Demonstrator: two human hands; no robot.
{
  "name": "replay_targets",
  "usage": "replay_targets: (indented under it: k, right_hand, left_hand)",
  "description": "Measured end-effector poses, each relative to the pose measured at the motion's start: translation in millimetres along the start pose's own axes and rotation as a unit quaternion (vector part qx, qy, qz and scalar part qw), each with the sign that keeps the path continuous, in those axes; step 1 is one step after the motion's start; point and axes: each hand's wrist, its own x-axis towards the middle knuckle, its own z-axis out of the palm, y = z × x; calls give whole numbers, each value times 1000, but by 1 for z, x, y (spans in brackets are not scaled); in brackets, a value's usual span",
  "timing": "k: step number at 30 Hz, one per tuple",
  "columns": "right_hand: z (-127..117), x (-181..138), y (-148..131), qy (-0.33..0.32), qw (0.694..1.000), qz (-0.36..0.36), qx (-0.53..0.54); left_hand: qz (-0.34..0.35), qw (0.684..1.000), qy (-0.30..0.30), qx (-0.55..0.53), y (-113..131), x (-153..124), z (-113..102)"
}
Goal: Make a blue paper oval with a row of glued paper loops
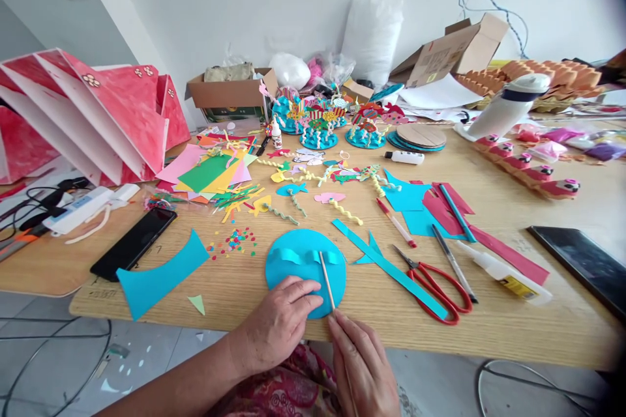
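Note:
A round blue disc (288, 283) lies at the table's front edge, with wavy blue paper strips (287, 256) standing up in arches across it. My left hand (281, 316) rests on the disc's lower part, fingers extended and holding nothing. Pinched in my right hand (362, 361) is a thin wooden stick (327, 280), its far tip at the right-hand arch. A long blue paper strip (391, 267) lies right of the disc, its lower end over red-handled scissors (435, 283).
Loose confetti dots (237, 241) and a curved blue paper scrap (163, 273) lie left. Rightward are a pen (454, 264), a glue bottle (511, 273) and a dark tablet (581, 267). Paper fish with twisted tails (292, 189) and decorated blue discs (317, 138) stand farther back.

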Motion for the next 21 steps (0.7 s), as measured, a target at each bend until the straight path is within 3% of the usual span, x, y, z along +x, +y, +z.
replay_targets:
  k: [16, 21]
  right_hand:
    - [2, 9, -6, 29, 999, 4, -14]
    - [0, 4, -10, 46, 998, 41, -15]
  left_hand:
    - [6, 1000, 1, 7, 0, 0, 0]
    - [0, 1000, 3, 9, 1, -1, 0]
